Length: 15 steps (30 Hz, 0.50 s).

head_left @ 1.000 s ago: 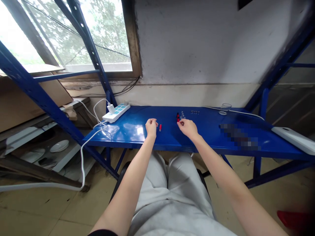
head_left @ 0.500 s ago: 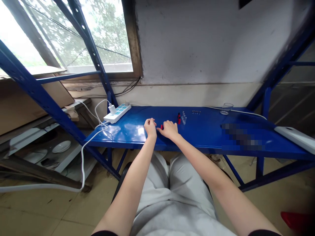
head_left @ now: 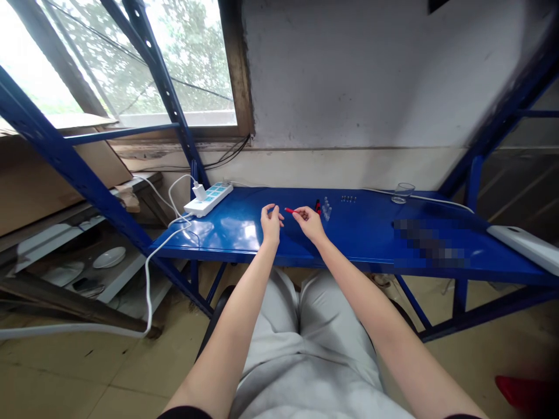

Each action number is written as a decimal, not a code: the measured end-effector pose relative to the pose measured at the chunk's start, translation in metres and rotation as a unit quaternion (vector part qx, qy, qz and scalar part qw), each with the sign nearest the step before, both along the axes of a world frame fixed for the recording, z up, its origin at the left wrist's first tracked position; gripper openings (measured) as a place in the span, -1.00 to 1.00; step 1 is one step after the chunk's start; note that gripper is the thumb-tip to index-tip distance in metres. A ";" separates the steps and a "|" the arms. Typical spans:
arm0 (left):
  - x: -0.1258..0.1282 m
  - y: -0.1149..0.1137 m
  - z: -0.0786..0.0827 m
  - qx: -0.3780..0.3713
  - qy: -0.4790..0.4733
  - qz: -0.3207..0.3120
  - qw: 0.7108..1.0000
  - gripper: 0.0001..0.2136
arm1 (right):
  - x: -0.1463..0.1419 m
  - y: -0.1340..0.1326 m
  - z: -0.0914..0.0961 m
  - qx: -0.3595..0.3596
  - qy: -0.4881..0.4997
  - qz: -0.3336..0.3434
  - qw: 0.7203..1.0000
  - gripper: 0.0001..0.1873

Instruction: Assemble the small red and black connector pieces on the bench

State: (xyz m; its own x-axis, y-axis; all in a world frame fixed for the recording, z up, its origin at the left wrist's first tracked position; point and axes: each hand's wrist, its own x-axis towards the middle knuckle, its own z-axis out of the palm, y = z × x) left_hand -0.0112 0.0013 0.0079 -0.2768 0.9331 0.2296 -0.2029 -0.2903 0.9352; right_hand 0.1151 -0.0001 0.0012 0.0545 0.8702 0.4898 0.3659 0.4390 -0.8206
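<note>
My right hand (head_left: 309, 223) is closed in a pinch around a slim red tube (head_left: 290, 210), held above the table with its pale tip toward the left. Close by on the left, my left hand (head_left: 271, 226) is raised with its fingers curled and thumb near the fingertips; what they hold, if anything, is too small to make out. Just beyond the right hand stand dark-and-red small pieces (head_left: 318, 206), partly hidden by it. Beside them are several small clear plastic pieces (head_left: 326, 209). Farther back, several tiny metallic pieces (head_left: 348, 199) lie in a row.
The blue table (head_left: 244, 203) carries a white power strip (head_left: 208, 199) at the left and a clear glass (head_left: 402, 193) at the back right. A blurred-out dark item (head_left: 430, 243) and a white flat object (head_left: 524, 243) lie to the right. Blue posts flank both sides.
My right hand has lifted from the tabletop, turned, and now shows the red tube pointing left. My left hand has risen slightly and its fingers have loosened a little.
</note>
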 end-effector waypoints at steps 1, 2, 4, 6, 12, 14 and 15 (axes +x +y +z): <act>0.001 -0.001 0.001 -0.003 0.013 -0.025 1.000 -0.72 | 0.001 0.000 0.000 0.001 0.049 0.011 0.999 -0.68; 0.002 -0.002 0.001 -0.004 0.030 -0.051 0.998 -0.70 | 0.001 0.000 0.000 -0.004 0.089 0.017 0.996 -0.65; 0.005 -0.004 0.002 -0.003 0.065 -0.094 0.993 -0.67 | 0.002 -0.001 0.001 -0.024 0.144 0.022 0.989 -0.60; 0.006 -0.005 0.001 0.004 0.088 -0.115 0.989 -0.68 | 0.004 -0.002 0.001 -0.040 0.179 0.025 0.983 -0.57; 0.007 -0.006 -0.001 0.014 0.102 -0.122 0.987 -0.63 | 0.006 -0.003 0.001 -0.057 0.226 0.031 0.972 -0.54; 0.006 -0.005 -0.001 0.018 0.107 -0.125 0.986 -0.62 | 0.005 -0.003 0.001 -0.062 0.222 0.034 0.972 -0.54; 0.006 -0.005 -0.002 0.021 0.109 -0.129 0.985 -0.64 | 0.005 -0.003 0.001 -0.064 0.220 0.037 0.973 -0.53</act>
State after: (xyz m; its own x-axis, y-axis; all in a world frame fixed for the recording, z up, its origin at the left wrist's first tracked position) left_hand -0.0049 -0.0032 0.0057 0.0288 0.9542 0.2979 -0.0698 -0.2953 0.9528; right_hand 0.1202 -0.0034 0.0025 0.1694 0.9319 0.3208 -0.0613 0.3348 -0.9403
